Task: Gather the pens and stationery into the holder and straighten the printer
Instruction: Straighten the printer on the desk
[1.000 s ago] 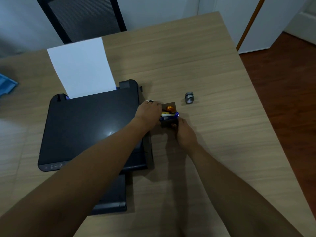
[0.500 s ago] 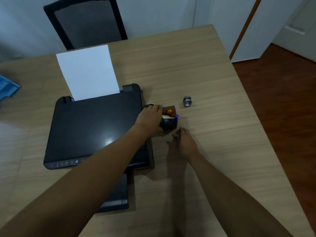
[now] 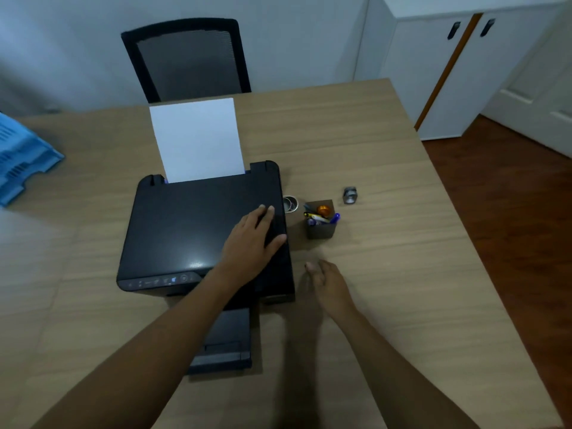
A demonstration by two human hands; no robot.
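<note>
A black printer [image 3: 188,230] sits on the wooden table [image 3: 402,274], slightly rotated, with white paper [image 3: 198,140] standing in its rear feed. My left hand [image 3: 250,243] lies flat on the printer's right top edge, fingers spread. To the right stands a small dark square holder [image 3: 322,230] with pens and an orange-topped item inside. My right hand [image 3: 328,283] hovers open over the table in front of the holder, holding nothing. A roll of tape [image 3: 290,203] lies between printer and holder. A small metal clip [image 3: 350,196] rests behind the holder to the right.
A blue plastic tray [image 3: 21,156] sits at the table's left edge. A black mesh chair [image 3: 188,60] stands behind the table. White cabinets [image 3: 464,72] and a dark wood floor [image 3: 510,212] lie to the right. The printer's output tray [image 3: 226,342] sticks out toward me.
My left hand has left the holder and now rests on the printer's top. My right hand has drawn back from the holder toward me. The view has tilted up.
</note>
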